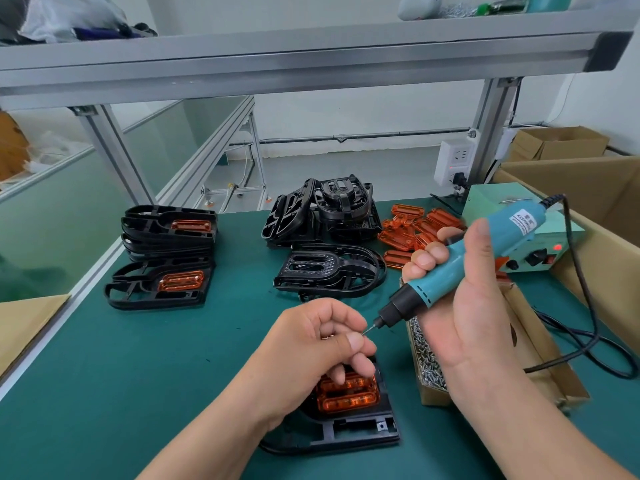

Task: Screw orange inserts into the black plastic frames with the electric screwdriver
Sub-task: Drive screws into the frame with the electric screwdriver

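My right hand (464,306) grips the teal electric screwdriver (460,268), tilted down to the left. Its bit tip meets the fingertips of my left hand (322,344), whose thumb and forefinger pinch something small there, hidden from view. Under my left hand lies a black plastic frame (353,431) with an orange insert (346,396) seated in it. Loose orange inserts (412,230) are heaped behind the screwdriver. A pile of bare black frames (329,220) stands at the back middle. Frames with inserts fitted are stacked (166,251) at the left.
A cardboard tray of small screws (426,358) sits right of the frame, partly behind my right wrist. The screwdriver's green power unit (533,244) and black cable (588,334) are at the right, with large cardboard boxes (588,188) beyond. An aluminium shelf (311,60) spans overhead.
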`<state>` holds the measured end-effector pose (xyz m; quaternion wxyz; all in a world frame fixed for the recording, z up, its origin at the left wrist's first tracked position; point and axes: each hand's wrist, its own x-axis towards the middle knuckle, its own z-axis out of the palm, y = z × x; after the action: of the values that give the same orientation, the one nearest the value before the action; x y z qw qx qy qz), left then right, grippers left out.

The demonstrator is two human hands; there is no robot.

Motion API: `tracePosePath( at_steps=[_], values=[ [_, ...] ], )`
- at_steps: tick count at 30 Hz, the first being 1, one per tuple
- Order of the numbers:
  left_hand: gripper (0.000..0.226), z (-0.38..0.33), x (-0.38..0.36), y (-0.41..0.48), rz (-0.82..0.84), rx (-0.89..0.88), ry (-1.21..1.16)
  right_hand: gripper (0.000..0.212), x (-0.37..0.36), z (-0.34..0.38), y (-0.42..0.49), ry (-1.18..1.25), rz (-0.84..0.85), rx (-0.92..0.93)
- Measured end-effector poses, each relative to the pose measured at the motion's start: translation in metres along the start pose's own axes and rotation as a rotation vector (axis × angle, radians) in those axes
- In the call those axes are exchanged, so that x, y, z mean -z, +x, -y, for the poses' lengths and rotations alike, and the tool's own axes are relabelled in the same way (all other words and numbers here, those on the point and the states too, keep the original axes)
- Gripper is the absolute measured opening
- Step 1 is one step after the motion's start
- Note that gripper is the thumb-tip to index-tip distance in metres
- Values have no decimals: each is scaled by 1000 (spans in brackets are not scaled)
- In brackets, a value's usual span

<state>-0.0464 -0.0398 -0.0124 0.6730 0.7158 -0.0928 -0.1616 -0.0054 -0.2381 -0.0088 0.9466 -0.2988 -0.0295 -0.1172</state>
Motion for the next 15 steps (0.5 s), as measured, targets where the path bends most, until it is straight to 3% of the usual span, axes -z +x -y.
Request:
tracePosePath(
  at_steps=[15],
  values=[
    [14, 1, 2, -1, 120, 54, -57, 35, 1, 2, -2, -8, 110, 3]
  ],
)
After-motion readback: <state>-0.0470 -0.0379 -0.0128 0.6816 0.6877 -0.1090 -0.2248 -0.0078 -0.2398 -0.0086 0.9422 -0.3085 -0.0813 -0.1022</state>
